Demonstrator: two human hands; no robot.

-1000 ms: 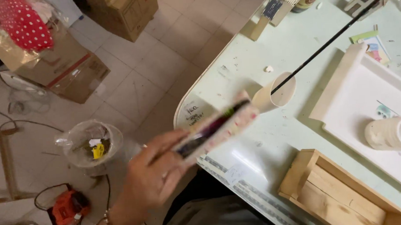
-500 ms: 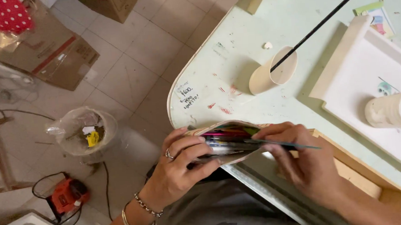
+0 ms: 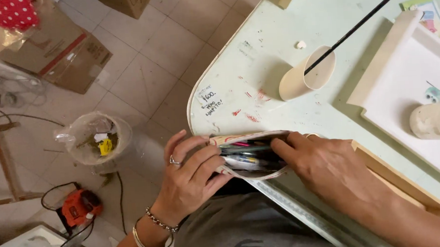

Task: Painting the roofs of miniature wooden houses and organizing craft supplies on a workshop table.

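Note:
My left hand (image 3: 190,178) grips the near side of a soft pencil case (image 3: 250,154), held open at the rounded corner of a pale green table (image 3: 275,23). Several pens and markers lie packed inside the case. My right hand (image 3: 329,167) has its fingertips reaching into the case opening among the pens. A ring is on my left hand and bracelets circle that wrist.
A beige cup (image 3: 306,75) with a long thin black stick (image 3: 361,23) stands further back on the table. A white tray (image 3: 420,75) holds a white cylinder (image 3: 436,120). A wooden box (image 3: 412,193) lies under my right forearm. On the floor: bin (image 3: 96,138), orange power tool (image 3: 80,208), cardboard boxes (image 3: 52,44).
My left hand brought the case down to the table corner. My right hand came in and now has its fingers inside the opened case.

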